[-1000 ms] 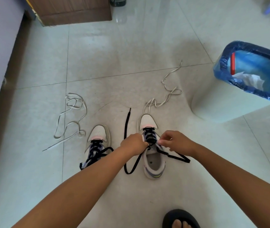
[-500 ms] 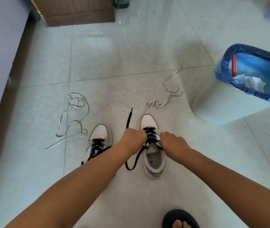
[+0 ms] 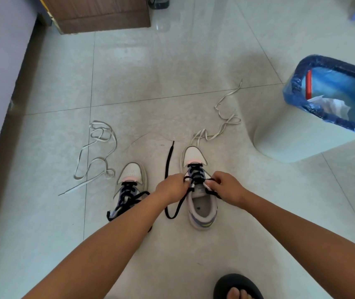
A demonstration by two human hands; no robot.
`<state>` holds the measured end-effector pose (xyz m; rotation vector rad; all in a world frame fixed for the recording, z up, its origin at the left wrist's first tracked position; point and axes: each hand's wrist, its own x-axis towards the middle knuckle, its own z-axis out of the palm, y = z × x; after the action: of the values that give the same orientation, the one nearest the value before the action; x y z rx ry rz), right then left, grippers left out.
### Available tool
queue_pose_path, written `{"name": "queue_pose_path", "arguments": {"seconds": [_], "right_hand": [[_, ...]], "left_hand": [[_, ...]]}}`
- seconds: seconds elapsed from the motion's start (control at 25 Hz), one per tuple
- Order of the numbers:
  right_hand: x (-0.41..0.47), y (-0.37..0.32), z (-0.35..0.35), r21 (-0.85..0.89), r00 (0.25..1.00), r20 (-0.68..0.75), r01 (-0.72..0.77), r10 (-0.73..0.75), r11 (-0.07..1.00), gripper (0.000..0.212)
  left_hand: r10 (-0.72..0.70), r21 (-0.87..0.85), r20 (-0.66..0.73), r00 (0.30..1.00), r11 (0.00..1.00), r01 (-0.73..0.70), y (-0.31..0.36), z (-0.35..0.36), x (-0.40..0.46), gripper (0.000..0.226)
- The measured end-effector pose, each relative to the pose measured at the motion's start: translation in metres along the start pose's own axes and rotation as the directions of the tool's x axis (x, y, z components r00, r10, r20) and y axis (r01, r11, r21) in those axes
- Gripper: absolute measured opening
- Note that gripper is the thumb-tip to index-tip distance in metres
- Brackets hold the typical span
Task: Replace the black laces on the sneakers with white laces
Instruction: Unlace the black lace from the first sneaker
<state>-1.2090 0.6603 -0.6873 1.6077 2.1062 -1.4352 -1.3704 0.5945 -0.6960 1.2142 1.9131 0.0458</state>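
The right sneaker [image 3: 199, 190] stood at frame centre, toe toward the top. The left hand [image 3: 171, 187] and the right hand [image 3: 224, 186] each pinched its black lace [image 3: 169, 167] at the eyelets. The fingertips were hidden. The left sneaker [image 3: 129, 186] was partly covered by the forearm.

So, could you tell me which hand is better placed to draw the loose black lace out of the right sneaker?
Left hand: the black flat lace's free length trails on its side.

White sneakers [image 3: 201, 203], black laces [image 3: 169, 169], blue-lined bin [image 3: 314, 134], pale tiles [image 3: 172, 72].
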Motion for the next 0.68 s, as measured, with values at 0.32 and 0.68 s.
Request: {"name": "queue_pose_path", "arguments": {"seconds": [0.32,0.68], "right_hand": [[-0.001,-0.001,-0.004,-0.021,0.999,-0.053,0.002,-0.003,1.000,0.024],[-0.003,0.002,0.011,-0.609,0.994,0.002,0.091,-0.113,0.788,0.022]], "left_hand": [[-0.283,-0.351,-0.082,0.955,0.906,0.239,-0.027,-0.007,0.007,0.027],[0.191,0.557,-0.136,0.972,0.826,-0.085,-0.031,-0.036,0.011,0.013]]}}
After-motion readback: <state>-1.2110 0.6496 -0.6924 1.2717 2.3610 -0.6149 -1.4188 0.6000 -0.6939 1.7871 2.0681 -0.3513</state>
